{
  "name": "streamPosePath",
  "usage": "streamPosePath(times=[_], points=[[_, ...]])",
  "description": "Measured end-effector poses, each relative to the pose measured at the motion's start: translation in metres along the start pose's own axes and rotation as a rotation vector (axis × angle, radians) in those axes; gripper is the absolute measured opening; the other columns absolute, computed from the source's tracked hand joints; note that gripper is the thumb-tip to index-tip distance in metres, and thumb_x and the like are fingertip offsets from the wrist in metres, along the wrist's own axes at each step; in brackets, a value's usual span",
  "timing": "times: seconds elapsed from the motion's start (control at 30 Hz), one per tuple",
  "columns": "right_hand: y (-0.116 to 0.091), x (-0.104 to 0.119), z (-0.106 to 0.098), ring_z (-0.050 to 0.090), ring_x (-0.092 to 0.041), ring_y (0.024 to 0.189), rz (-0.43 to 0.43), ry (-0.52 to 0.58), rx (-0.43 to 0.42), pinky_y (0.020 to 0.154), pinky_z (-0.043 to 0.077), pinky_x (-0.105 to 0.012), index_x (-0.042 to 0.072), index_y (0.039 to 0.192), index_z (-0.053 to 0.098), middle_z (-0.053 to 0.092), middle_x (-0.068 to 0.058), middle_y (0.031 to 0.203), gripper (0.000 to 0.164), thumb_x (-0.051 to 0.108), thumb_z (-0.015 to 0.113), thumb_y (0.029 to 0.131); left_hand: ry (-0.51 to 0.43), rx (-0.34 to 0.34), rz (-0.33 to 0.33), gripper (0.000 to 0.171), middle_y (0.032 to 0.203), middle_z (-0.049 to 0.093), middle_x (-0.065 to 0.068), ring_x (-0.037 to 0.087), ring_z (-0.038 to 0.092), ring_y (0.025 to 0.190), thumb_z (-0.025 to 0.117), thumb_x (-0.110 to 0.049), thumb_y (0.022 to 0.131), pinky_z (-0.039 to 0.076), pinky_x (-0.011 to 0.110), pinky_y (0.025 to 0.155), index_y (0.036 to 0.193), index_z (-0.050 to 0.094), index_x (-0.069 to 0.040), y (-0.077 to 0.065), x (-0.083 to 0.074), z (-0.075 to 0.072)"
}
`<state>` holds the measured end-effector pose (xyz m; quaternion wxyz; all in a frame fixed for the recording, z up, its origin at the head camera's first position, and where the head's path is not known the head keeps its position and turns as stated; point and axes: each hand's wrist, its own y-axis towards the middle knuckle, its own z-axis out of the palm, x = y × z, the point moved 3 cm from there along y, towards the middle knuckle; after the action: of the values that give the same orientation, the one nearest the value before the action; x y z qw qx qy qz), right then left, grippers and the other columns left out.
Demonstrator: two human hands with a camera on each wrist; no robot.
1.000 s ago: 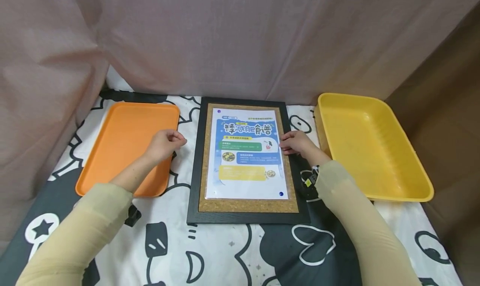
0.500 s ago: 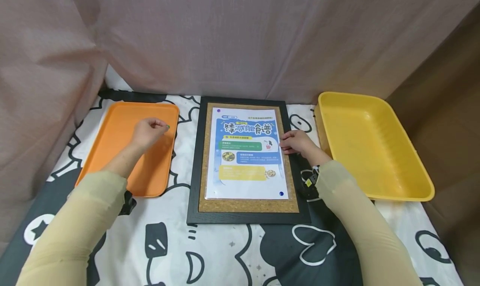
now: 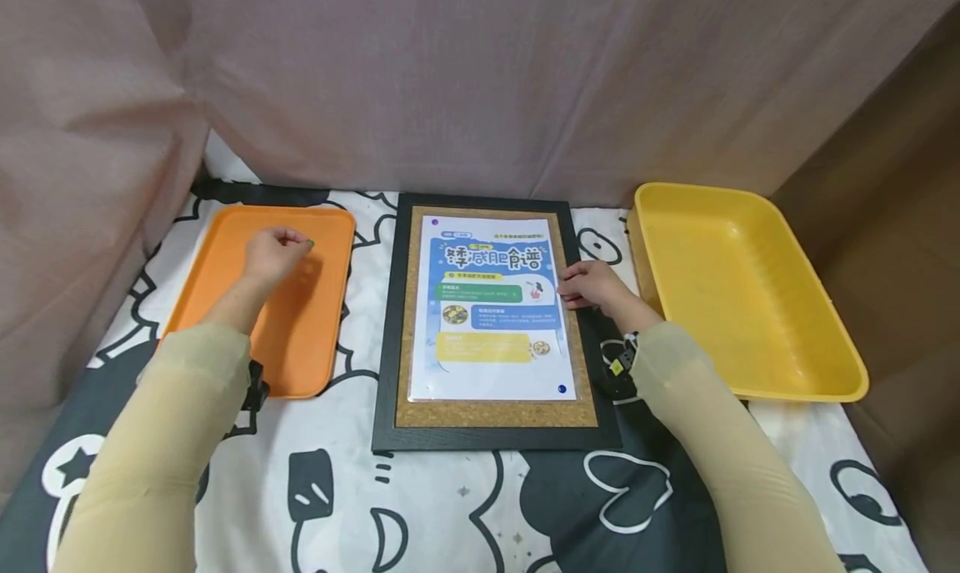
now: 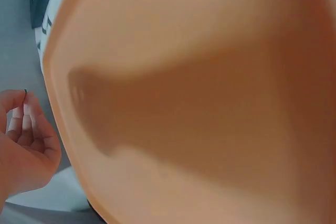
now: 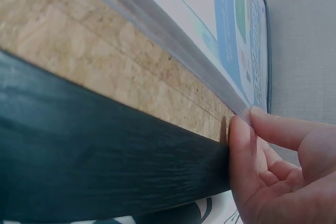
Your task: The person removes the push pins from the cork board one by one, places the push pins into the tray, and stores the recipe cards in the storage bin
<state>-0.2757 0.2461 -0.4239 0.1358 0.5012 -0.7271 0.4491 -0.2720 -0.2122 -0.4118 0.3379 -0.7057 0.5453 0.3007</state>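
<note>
The right hand [image 3: 596, 283] pinches the right edge of one printed sheet [image 3: 491, 381], which lies to its left on one framed corkboard [image 3: 487, 414]. The left hand [image 3: 268, 254], above one orange tray [image 3: 300, 352], pinches one small green object [image 3: 311, 243] (its shape too tiny to tell). Two pins [image 3: 562, 389] mark opposite sheet corners; one yellow bin [image 3: 735, 298] stands rightmost.

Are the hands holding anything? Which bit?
The right hand pinches the poster by its right edge; the left hand, a tiny green thing, held part unclear.
</note>
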Motion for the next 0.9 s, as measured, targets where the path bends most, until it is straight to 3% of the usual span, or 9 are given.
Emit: streamPosePath(times=[0.1, 0.33, 0.63, 0.9], points=[[0.000, -0.001, 0.000, 0.061, -0.010, 0.073, -0.002, -0.005, -0.003, 0.066, 0.053, -0.019, 0.001, 0.128, 0.049, 0.058, -0.017, 0.112, 0.038, 0.014, 0.055, 0.094, -0.011, -0.003, -0.013, 0.029, 0.084, 0.057, 0.007, 0.011, 0.057, 0.065, 0.053, -0.022, 0.093, 0.047, 0.022, 0.058, 0.106, 0.057, 0.004, 0.004, 0.004, -0.002], [0.001, -0.003, 0.001, 0.061, -0.013, 0.076, -0.009, 0.001, -0.001, 0.068, 0.054, -0.020, 0.001, 0.128, 0.049, 0.057, -0.018, 0.115, 0.038, 0.015, 0.055, 0.093, 0.069, -0.002, -0.038, 0.029, 0.089, 0.056, 0.010, 0.013, 0.052, 0.067, 0.052, -0.021, 0.093, 0.042, 0.016, 0.056, 0.107, 0.057, 0.005, 0.010, 0.012, 0.003], [0.002, -0.001, 0.000, 0.060, -0.012, 0.072, -0.008, -0.010, -0.015, 0.065, 0.053, -0.019, 0.001, 0.128, 0.049, 0.056, -0.019, 0.117, 0.038, 0.013, 0.056, 0.092, 0.073, 0.022, -0.106, 0.028, 0.102, 0.053, 0.017, 0.024, 0.052, 0.083, 0.048, -0.019, 0.095, 0.044, 0.027, 0.072, 0.110, 0.054, 0.004, 0.013, 0.019, 0.007], [0.002, -0.001, 0.000, 0.060, -0.010, 0.069, 0.007, -0.007, -0.014, 0.064, 0.053, -0.019, 0.001, 0.127, 0.049, 0.057, -0.019, 0.115, 0.038, 0.011, 0.058, 0.091, 0.127, 0.039, -0.082, 0.028, 0.098, 0.055, 0.016, 0.023, 0.050, 0.081, 0.050, -0.019, 0.094, 0.042, 0.025, 0.066, 0.108, 0.057, 0.004, 0.014, 0.022, 0.007]])
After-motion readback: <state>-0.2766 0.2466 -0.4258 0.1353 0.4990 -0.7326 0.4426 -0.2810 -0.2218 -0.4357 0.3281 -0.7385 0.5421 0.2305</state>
